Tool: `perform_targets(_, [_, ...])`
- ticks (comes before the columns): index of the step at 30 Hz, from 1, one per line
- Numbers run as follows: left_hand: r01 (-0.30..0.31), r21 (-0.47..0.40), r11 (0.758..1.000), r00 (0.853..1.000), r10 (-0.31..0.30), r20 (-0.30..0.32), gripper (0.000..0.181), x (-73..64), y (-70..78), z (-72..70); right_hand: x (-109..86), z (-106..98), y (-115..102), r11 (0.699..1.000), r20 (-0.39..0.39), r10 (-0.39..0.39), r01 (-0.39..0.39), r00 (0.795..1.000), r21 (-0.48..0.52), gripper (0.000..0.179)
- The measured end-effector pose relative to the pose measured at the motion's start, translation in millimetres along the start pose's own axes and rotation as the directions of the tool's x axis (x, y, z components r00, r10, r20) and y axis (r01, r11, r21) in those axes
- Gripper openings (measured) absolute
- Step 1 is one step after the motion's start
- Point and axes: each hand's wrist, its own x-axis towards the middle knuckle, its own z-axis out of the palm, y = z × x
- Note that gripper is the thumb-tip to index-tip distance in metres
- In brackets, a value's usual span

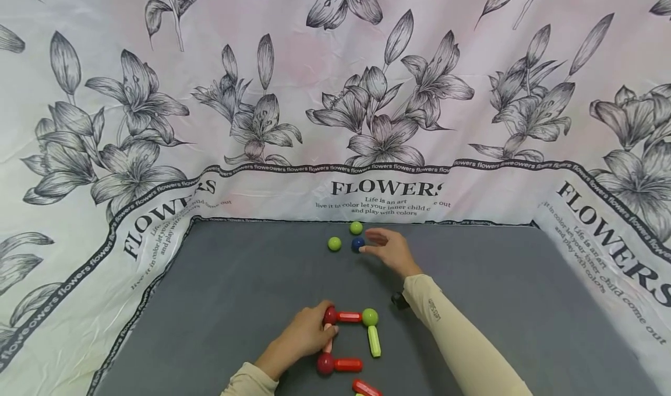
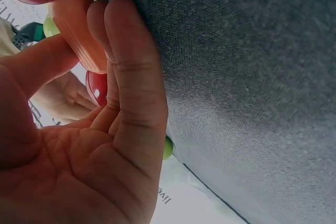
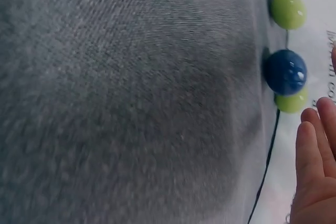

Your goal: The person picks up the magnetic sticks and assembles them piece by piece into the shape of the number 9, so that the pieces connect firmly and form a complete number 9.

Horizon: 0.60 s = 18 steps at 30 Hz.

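Note:
In the head view my left hand (image 1: 303,332) grips the orange stick (image 2: 79,27), its thumb and fingers on either side. Red balls (image 1: 325,363) sit at both ends of this stick. Red sticks (image 1: 348,364) run rightward from each red ball, and the far one meets a green ball (image 1: 370,317) with a yellow-green stick (image 1: 374,342) coming toward me. Farther off, my right hand (image 1: 392,254) reaches beside a dark blue ball (image 3: 286,72), fingers extended and nothing held. Fingertips are right at the blue ball in the head view.
Two loose green balls (image 1: 334,244) lie near the blue one at the back of the grey table (image 1: 236,279). Another red stick (image 1: 367,388) lies at the near edge of view. A flower-printed cloth (image 1: 283,192) hangs behind and along the sides.

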Motion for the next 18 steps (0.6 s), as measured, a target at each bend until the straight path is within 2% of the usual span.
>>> perform_targets(3, [0.006, -0.005, 1.000, 1.000, -0.006, -0.001, 0.044, 0.9, -1.8, -0.4, 6.8, 7, 1, 1.000, 0.025, -0.020, 0.021, 0.999, -0.013, 0.057])
perform_targets(10, [0.015, -0.012, 1.000, 1.000, -0.015, -0.015, 0.043, 0.3, -3.4, -1.2, 14.0, 19, 1, 0.998, 0.026, -0.056, 0.056, 0.998, -0.009, 0.055])
perform_targets(18, [0.042, -0.038, 0.998, 0.999, -0.041, 0.024, 0.044, 1.3, -3.7, -1.0, 17.5, 32, 0, 0.998, 0.024, -0.041, 0.042, 0.999, -0.047, 0.054])
